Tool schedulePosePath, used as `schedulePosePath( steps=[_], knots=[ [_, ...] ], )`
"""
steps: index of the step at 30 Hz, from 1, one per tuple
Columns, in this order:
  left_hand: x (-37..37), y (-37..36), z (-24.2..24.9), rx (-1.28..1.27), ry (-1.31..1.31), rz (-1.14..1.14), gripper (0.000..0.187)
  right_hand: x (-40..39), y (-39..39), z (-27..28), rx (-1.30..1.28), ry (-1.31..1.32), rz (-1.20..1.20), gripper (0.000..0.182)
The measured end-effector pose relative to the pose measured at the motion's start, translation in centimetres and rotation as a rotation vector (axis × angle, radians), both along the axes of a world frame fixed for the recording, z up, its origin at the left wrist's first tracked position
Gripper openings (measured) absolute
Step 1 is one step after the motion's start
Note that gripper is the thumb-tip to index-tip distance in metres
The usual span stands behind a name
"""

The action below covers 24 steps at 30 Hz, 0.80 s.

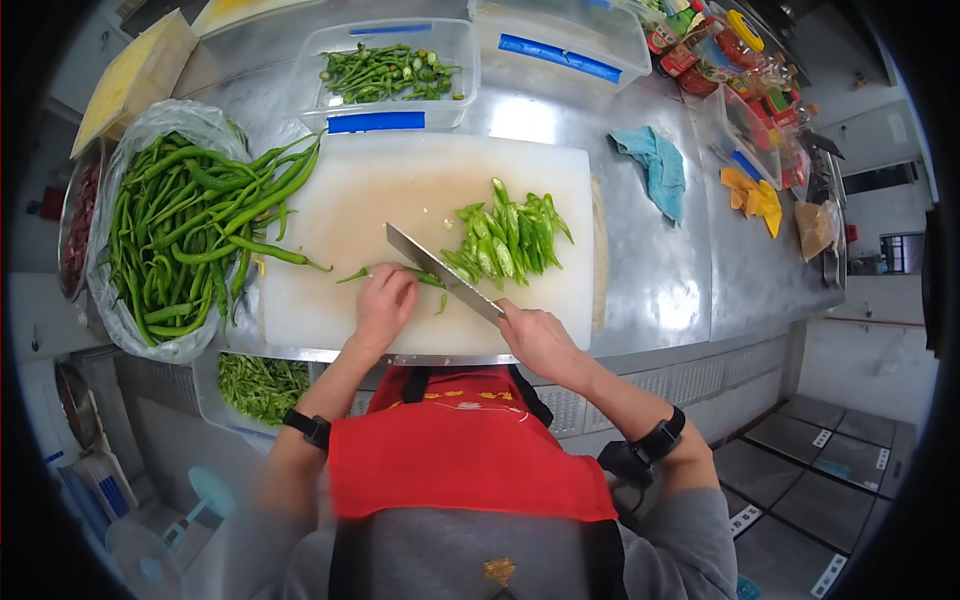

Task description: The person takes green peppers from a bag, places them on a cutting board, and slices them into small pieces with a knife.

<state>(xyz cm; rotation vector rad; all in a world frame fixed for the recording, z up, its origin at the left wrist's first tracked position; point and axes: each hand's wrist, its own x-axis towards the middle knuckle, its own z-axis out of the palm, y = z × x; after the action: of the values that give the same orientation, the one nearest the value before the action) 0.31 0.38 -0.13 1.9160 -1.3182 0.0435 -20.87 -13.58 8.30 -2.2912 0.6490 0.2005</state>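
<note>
- The left hand (383, 300) presses its fingers down on a green pepper (372, 272) that lies flat on the white cutting board (330, 210), near the front edge.
- The right hand (535, 335) has its fingers closed around the handle of a big knife (440, 272). The blade slants over the pepper, just beside the left fingers.
- The pepper looks long, thin and light. It looks smooth and a bit slippery, so I think it can roll. It is best held near the stem end, with fingertips tucked back from the blade.
- The knife looks stiff and sharp, and should be held only by the handle.
- A pile of cut pepper pieces (508, 240) sits on the board, just past the blade.
- A bag of whole peppers (190, 225) lies at the left edge of the board, some spilling onto it.
- A clear tub (385, 75) of peppers stands behind the board.
- A blue cloth (655, 165) lies on the steel table (660, 270) to the right, well apart.
- The middle of the board has bare room for sliding pieces. The front edge of the table is close to both hands.
</note>
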Motion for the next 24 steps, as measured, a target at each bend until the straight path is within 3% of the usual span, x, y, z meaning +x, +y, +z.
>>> schedulePosePath(
  steps=[2,13,16,24],
  knots=[
    [0.8,0.2,2.1,0.037,-0.078,0.125,0.019,-0.1,0.0,-0.1,-0.004,-0.018,-0.013,0.020],
    [0.8,1.9,-0.3,0.017,-0.014,0.140,0.014,-0.3,-0.2,2.9,-0.031,0.050,0.113,0.025],
    [0.8,1.9,-0.5,0.010,-0.017,0.132,0.015,1.3,0.2,0.5,-0.027,0.037,0.124,0.027],
    [1.0,2.3,-0.8,0.007,0.000,0.124,0.016,1.4,0.0,2.4,0.004,0.019,0.116,0.021]
  ],
)
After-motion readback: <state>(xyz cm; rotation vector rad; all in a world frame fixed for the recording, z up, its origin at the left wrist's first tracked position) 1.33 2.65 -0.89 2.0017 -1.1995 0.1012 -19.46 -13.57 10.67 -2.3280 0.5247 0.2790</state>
